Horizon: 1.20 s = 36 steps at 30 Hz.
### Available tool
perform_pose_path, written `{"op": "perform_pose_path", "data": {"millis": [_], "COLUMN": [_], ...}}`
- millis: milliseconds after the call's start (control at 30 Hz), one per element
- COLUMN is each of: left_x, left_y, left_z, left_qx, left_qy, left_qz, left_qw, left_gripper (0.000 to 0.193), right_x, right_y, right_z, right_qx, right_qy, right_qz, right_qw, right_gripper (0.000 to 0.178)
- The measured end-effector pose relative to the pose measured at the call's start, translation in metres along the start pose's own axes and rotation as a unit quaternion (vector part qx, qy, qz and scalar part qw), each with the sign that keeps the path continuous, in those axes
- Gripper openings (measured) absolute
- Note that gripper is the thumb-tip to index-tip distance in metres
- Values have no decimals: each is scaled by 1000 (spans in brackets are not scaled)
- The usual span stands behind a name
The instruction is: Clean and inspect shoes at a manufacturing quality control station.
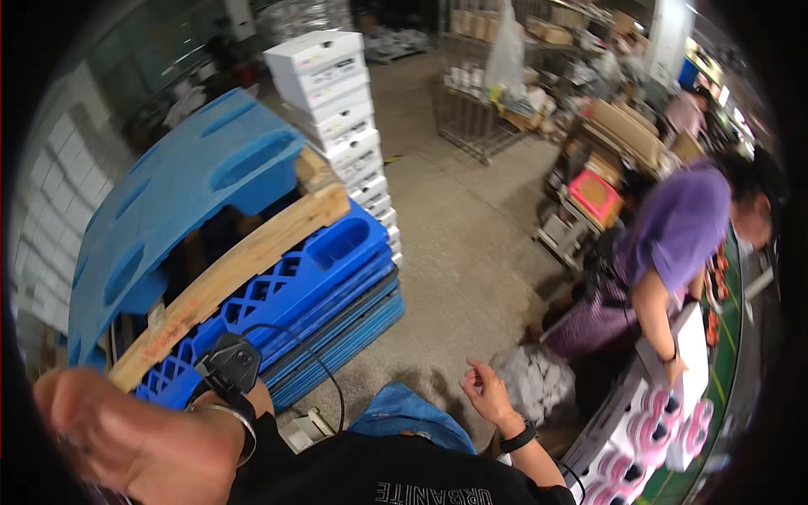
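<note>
left: pallet stack (337, 240) | behind it: box tower (347, 126) | right: co-worker (673, 231) beside conveyor (725, 358)

The pallets (358, 273) are moulded in blue plastic, matt on the uppermost face. Between them, a beam (223, 286) of bare, rough-grained wood is fitted. Behind the pallets, the boxes (337, 114) are formed of smooth white card. Farther behind, thin translucent plastic is used for the bag (507, 59). Right of the pallets, a hard, speckled finish is shown by the floor (450, 252), and matt purple cloth by the shirt (680, 223).
</note>
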<state>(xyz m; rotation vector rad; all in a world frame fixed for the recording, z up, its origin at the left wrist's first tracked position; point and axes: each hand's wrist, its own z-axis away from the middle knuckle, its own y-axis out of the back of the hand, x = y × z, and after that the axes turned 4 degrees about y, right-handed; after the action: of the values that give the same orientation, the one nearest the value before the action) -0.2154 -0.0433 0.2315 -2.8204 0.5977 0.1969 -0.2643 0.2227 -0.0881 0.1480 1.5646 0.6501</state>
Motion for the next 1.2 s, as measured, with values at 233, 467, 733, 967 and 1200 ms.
{"op": "perform_pose_path", "data": {"millis": [233,467,733,967,1200], "left_x": [-3,-128,-297,-376,-371], "left_y": [88,196,352,462,428], "left_z": [21,-35,-41,5,21], "left_qx": [23,124,180,280,302], "left_qy": [287,430,633,582,526], "left_qz": [-373,-382,-453,-302,-343], "left_qw": [882,809,602,701,717], "left_gripper": [64,42,98,75,45], "right_x": [-41,-150,-262,-322,-311], "right_y": [48,107,93,25,20], "right_z": [-161,-342,-614,-772,-780], "right_qx": [-75,-99,-34,-231,-267], "right_qy": [161,236,289,176,190], "right_qz": [34,-27,-164,-342,-480], "right_qw": [984,966,942,894,814], "right_gripper": [42,51,63,95,35]}}
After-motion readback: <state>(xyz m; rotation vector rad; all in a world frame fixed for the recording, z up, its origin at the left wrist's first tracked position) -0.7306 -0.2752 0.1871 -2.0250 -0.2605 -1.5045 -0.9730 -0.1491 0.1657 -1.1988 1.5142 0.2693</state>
